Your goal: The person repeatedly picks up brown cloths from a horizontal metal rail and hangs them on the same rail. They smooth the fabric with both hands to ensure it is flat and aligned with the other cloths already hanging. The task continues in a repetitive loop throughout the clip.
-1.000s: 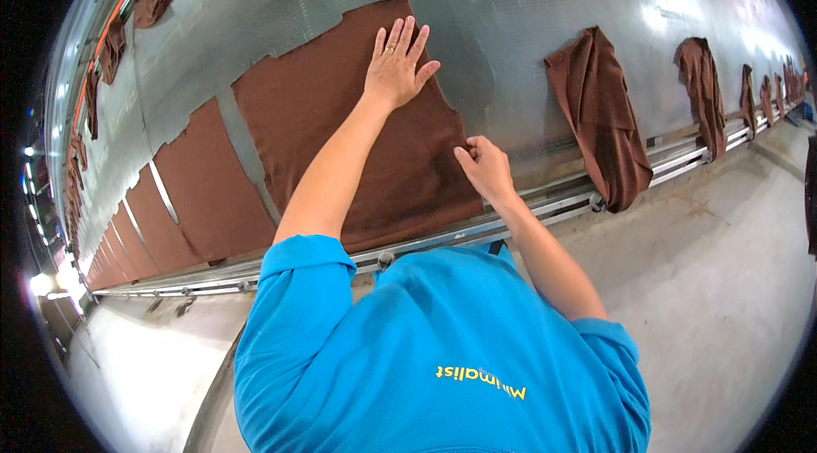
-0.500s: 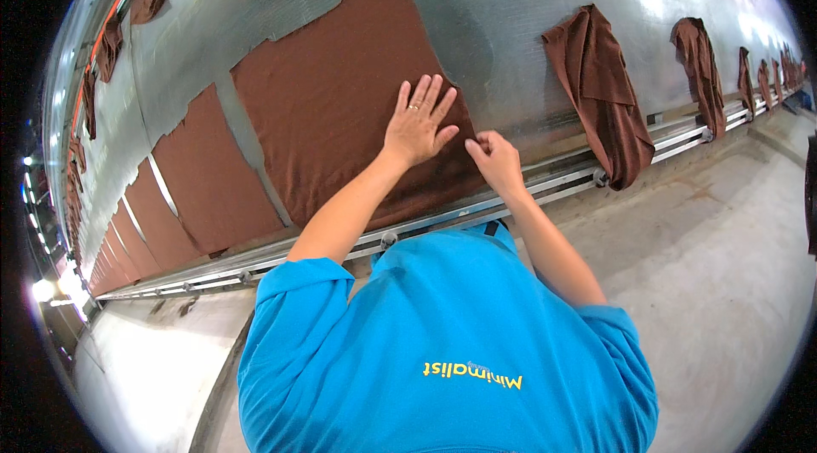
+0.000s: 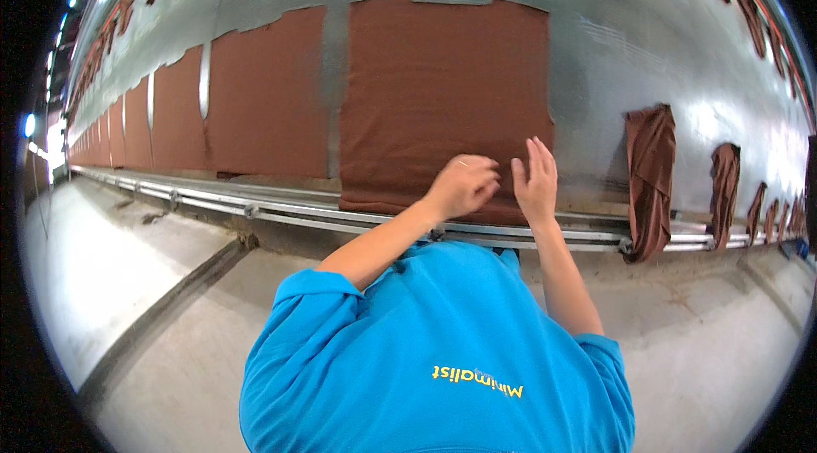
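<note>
A brown fabric panel (image 3: 442, 78) lies flat on the grey metal table (image 3: 596, 70) straight ahead, its lower part slightly rippled near the front rail. Over that lower part is my left hand (image 3: 464, 186), a ring on one finger. Its fingers are loosely bent and somewhat apart, with nothing visible in them. My right hand (image 3: 536, 180) rests at the panel's right edge, open, fingers stretched away from me and thumb apart. Whether the left hand presses on the cloth or hovers, I cannot tell.
Several brown panels (image 3: 268, 100) lie flat in a row to the left. Bunched brown cloths (image 3: 651, 180) hang over the metal rail (image 3: 587, 240) on the right. More cloths (image 3: 749, 14) hang along the table's far side. A concrete floor (image 3: 698, 342) runs along the front.
The view has turned, so the table now runs nearly level. My left hand has gone from flat and spread to loosely bent, nearer the front edge. My right hand's fingers have straightened.
</note>
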Demonstrator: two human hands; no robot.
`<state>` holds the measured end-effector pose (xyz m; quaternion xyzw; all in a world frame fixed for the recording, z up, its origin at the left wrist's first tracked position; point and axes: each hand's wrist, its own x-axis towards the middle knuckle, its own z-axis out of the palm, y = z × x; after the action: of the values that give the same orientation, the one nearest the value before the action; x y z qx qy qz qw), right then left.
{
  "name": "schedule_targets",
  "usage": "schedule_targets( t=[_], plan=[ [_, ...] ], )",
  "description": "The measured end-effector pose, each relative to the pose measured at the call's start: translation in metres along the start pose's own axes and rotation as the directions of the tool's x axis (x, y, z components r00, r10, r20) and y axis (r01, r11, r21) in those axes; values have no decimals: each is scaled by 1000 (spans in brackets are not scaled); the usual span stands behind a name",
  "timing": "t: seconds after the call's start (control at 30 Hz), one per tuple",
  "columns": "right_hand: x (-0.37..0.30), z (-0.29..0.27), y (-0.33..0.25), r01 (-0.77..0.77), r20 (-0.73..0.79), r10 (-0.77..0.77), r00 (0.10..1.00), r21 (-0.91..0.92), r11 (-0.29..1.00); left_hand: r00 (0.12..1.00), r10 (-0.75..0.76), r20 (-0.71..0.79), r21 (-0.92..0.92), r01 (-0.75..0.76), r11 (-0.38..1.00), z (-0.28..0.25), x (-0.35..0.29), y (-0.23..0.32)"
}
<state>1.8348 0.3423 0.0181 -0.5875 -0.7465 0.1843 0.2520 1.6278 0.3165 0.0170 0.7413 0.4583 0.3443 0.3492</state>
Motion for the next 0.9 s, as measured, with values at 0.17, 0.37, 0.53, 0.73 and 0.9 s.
schedule_targets(
  t=[0.17, 0.37, 0.53, 0.73, 0.9],
  plan=[
    [50, 69, -27, 448, 457, -332, 825, -172, 877, 778, -266, -569, 271, 483, 833, -126, -55, -60],
    [161, 138, -79, 587, 431, -489, 758, -125, 800, 341, -746, -573, -89, 878, 470, -176, -109, -90],
    [244, 194, -131, 728, 435, -641, 632, -49, 684, 477, -711, -517, 32, 841, 540, -175, -115, -90],
    [305, 238, -158, 787, 445, -679, 584, -107, 607, 407, -787, -463, -441, 665, 603, -176, -97, -74],
    [281, 226, -144, 759, 394, -680, 618, -73, 647, 665, -624, -410, -50, 666, 744, -182, -106, -81]
  ],
)
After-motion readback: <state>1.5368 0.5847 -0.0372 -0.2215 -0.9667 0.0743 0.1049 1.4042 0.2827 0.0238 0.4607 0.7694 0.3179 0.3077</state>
